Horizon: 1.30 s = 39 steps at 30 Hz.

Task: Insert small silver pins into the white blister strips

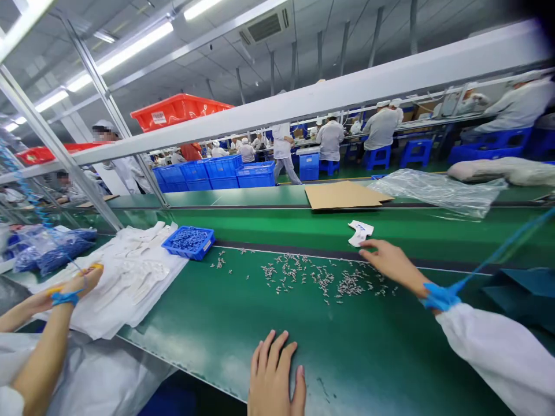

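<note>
My left hand (pixel 276 378) lies palm down on the green worktop (pixel 208 323) near its front edge, fingers spread, holding nothing. My right hand (pixel 393 264) stretches over the far side of the worktop, its fingers extended and apart. Just beyond those fingertips is a small white curved part (pixel 361 232) on the green belt (pixel 269 222); whether they touch it I cannot tell. A blue band (pixel 440 297) with a blue cord circles my right wrist. Many tiny metallic pieces (pixel 323 278), like small screws, lie scattered between my hands.
A blue tray (pixel 191 249) of small blue parts stands left of the pieces. Beside it are white sheets (pixel 130 277) with white parts. A co-worker's hands (pixel 73 289) work at the left. Cardboard (pixel 342 195) and clear plastic (pixel 442 190) lie behind the belt.
</note>
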Tool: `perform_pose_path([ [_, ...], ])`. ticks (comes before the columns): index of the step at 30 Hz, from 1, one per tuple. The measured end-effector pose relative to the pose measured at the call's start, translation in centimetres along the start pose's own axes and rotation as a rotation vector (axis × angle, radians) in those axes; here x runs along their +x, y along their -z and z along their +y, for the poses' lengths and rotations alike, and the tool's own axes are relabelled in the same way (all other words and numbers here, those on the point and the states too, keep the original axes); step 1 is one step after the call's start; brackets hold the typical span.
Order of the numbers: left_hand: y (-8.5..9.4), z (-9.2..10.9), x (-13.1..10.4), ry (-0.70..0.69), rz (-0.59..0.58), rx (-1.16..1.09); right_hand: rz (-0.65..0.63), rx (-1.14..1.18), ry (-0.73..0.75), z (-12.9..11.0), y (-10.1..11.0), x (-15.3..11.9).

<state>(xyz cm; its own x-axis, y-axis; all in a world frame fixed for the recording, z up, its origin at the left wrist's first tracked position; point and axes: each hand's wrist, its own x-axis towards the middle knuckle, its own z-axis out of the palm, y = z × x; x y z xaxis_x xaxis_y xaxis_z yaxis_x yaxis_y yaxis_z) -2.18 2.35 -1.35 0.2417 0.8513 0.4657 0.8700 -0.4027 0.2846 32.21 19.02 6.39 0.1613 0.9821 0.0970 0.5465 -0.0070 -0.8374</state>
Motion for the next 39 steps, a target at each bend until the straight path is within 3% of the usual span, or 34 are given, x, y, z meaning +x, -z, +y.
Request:
perform_pose_path([
  [2, 0.2, -0.3, 0.0, -0.036, -0.018, 0.019, -0.167, -0.119, 0.116, -0.1, -1.4, -3.1],
  [4, 0.5, -0.6, 0.1, -0.062, -0.023, 0.037, -0.387, -0.339, 0.351, -0.5, -3.0, -6.0],
  [6, 0.7, -0.5, 0.2, -0.077, -0.019, 0.065, -0.427, -0.505, 0.445, -0.9, -4.6, -8.0],
  [11, 1.1, -0.2, 0.4, -0.144, -0.019, 0.132, -0.375, -0.613, 0.442, -1.5, -6.2, -8.9],
  [21, 0.9, -0.2, 0.4, -0.14, -0.029, 0.174, -0.359, -0.522, 0.427, -1.9, -5.2, -9.1],
  [30, 1.1, 0.0, 0.5, -0.115, -0.022, 0.144, -0.348, -0.669, 0.502, -2.6, -7.7, -7.6],
  [39, 1.1, 0.2, 0.6, -0.081, -0.053, 0.093, -0.37, -0.651, 0.407, -2.9, -6.3, -7.8],
])
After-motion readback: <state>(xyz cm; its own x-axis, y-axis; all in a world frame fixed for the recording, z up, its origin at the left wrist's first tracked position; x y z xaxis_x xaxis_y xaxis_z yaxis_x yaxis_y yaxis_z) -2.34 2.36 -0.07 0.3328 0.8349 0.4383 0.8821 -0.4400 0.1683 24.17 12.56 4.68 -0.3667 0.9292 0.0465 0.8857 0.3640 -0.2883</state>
